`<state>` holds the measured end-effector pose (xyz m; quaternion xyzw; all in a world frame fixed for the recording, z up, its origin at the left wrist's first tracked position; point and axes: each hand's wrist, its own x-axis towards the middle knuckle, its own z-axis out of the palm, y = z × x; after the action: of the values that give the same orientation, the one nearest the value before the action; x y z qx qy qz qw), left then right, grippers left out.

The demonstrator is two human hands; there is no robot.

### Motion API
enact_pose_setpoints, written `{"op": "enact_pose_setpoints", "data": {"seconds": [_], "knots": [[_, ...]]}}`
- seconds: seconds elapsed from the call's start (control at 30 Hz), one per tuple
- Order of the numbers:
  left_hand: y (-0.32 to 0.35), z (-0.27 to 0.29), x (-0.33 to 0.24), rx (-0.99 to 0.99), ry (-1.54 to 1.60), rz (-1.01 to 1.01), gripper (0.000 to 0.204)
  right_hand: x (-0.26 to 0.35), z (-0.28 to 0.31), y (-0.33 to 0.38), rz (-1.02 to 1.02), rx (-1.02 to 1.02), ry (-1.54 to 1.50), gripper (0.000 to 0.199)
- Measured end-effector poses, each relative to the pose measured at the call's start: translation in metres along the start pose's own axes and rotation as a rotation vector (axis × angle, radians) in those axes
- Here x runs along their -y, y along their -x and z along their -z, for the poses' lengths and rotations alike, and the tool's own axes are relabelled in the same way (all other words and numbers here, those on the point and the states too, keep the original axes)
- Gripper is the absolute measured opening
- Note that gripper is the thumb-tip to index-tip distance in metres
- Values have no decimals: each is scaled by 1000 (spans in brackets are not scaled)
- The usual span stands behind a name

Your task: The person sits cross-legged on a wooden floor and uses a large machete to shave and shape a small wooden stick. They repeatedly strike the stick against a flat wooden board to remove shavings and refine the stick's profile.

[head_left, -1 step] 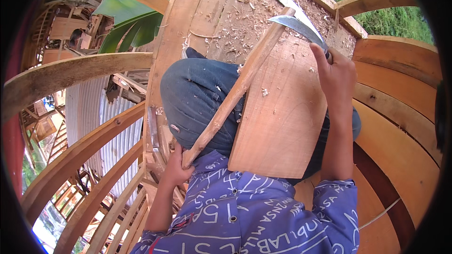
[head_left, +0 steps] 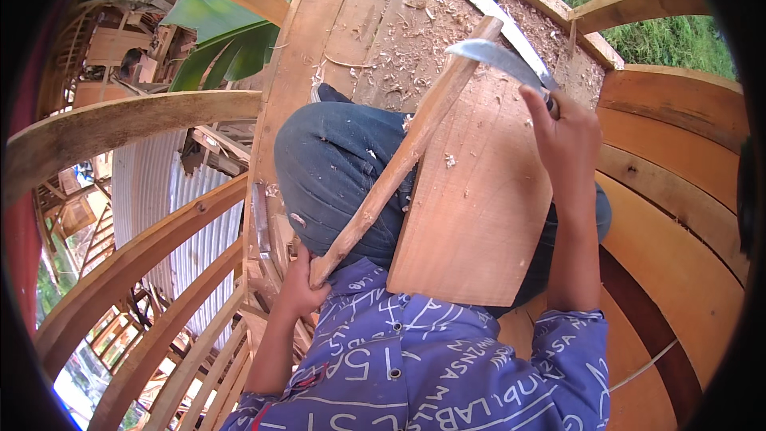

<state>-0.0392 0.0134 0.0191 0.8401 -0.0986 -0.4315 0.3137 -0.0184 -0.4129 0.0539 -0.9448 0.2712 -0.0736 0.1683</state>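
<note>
Right hand (head_left: 568, 129), right of centre, is closed on a knife (head_left: 504, 60); left hand (head_left: 303, 286), lower left, wraps the lower end of a wooden stick (head_left: 444, 92). Largest is a wide board (head_left: 479, 199) across the lap, mid-frame. The stick's long axis runs diagonally from lower left to upper centre, over the knee (head_left: 327, 164). Its far end lies up and left of the right hand, the nearer one. Beyond, a long pale blade (head_left: 515, 30) slants toward that hand. The knife's curved blade overlaps the stick near its tip; I cannot tell if they touch. Smallest, curled shavings (head_left: 411, 56) litter the floor (head_left: 339, 12).

Two curved blades (head_left: 503, 57) (head_left: 515, 34); one stick (head_left: 399, 168); one lap board (head_left: 475, 215)
</note>
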Motion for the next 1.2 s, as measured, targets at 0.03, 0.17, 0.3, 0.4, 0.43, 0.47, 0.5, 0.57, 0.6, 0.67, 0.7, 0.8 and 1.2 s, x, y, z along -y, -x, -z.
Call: {"op": "enact_pose_setpoints", "data": {"seconds": [0.03,0.17,0.3,0.4,0.43,0.47,0.5,0.57,0.6,0.67,0.7,0.8,1.2], "knots": [[0,2,-2,3,4,21,71,3,1,8,73,10,35,59],[-3,7,-3,48,65,46,74,23,-3,29,293,39,-9,58],[-3,6,4,54,130,36,77,2,2,-3,-41,49,-35,57],[-4,10,-2,53,86,23,80,26,2,30,248,71,-43,55],[-3,6,-1,59,89,23,81,32,3,38,321,108,-50,54],[-2,7,3,75,105,67,76,26,3,31,227,75,-35,54],[-4,9,5,85,102,83,73,18,2,21,133,42,-19,54],[-4,11,7,90,104,124,69,-4,3,8,-64,46,-56,54],[-3,9,7,86,139,97,64,-10,3,4,-165,42,-79,54],[-6,10,9,92,121,78,66,4,0,26,55,52,-71,53],[-7,12,8,101,114,67,67,14,2,38,161,56,-61,53],[-4,12,10,98,202,106,69,4,7,29,-4,30,-13,52],[-1,13,2,143,196,177,74,-7,2,16,-159,57,-153,49]]}}
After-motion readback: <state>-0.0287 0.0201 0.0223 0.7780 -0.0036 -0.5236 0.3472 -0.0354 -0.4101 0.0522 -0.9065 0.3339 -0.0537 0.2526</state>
